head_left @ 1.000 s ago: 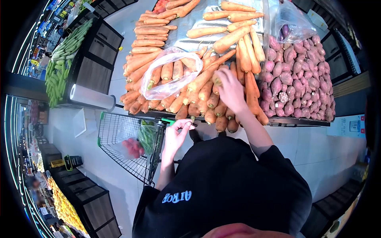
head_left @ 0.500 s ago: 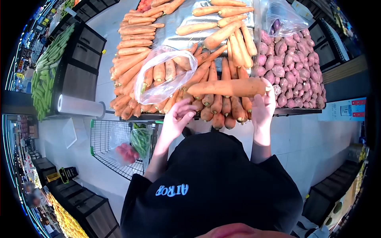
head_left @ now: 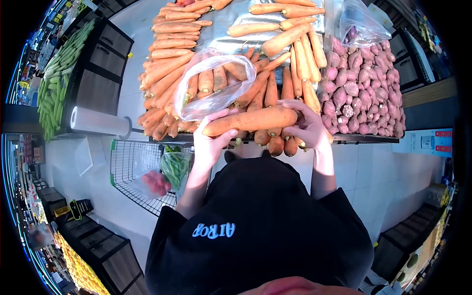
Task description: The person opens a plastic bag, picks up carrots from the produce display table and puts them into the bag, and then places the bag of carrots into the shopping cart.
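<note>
A large carrot [head_left: 250,121] is held level between both hands in front of the carrot display. My left hand [head_left: 212,137] grips its tapered end, thumb at the lower edge. The thicker end is pinched by my right hand [head_left: 308,124], thumb below and fingers above. Just beyond my left hand, an open clear plastic bag [head_left: 216,102] lies on the heap with several carrots [head_left: 205,81] inside or showing through it. More loose carrots [head_left: 268,96] are piled behind and under the held one.
Purple sweet potatoes [head_left: 364,88] fill the right side, with a plastic bag [head_left: 361,24] on top. At lower left stands a shopping cart [head_left: 135,162] holding bagged green vegetables [head_left: 174,169] and reddish produce [head_left: 156,183]. A bag roll [head_left: 98,121] sticks out near it.
My left hand has risen from below and closed on the carrot's tapered end. My right hand has brought the carrot left and slightly lower. The view has shifted a little.
</note>
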`<state>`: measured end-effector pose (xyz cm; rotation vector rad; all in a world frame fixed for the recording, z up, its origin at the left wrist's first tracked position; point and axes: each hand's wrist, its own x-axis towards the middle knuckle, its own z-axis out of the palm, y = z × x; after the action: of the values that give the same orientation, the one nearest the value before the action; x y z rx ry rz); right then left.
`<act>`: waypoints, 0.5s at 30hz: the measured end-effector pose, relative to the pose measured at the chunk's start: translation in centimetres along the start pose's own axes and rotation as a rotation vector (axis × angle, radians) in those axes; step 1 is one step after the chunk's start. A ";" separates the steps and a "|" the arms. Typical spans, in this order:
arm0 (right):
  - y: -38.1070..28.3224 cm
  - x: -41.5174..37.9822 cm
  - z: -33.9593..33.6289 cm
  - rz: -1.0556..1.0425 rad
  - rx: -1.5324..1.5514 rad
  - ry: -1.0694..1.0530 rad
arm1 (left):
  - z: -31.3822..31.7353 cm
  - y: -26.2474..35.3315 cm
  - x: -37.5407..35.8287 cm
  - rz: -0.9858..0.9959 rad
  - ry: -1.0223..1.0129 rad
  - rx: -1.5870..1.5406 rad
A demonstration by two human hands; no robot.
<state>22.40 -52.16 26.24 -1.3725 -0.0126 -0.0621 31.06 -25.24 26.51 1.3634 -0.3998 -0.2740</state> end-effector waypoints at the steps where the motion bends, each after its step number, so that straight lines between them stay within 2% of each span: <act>1: -0.3 0.4 0.3 0.021 0.003 -0.010 | -0.4 0.3 -0.1 -0.004 0.011 0.012; 7: -0.1 1.4 0.1 0.063 0.012 -0.030 | -1.4 0.5 -0.1 0.036 -0.009 -0.095; 13: 2.0 2.6 1.9 0.341 -0.037 0.172 | -0.1 0.3 -0.6 0.042 -0.051 -0.254; 15: 1.5 2.4 2.5 0.339 -0.097 0.161 | -0.1 0.3 -0.6 0.012 -0.022 -0.254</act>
<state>24.94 -49.52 25.33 -1.4466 0.3611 0.1124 30.58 -24.86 26.69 1.1092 -0.3778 -0.3194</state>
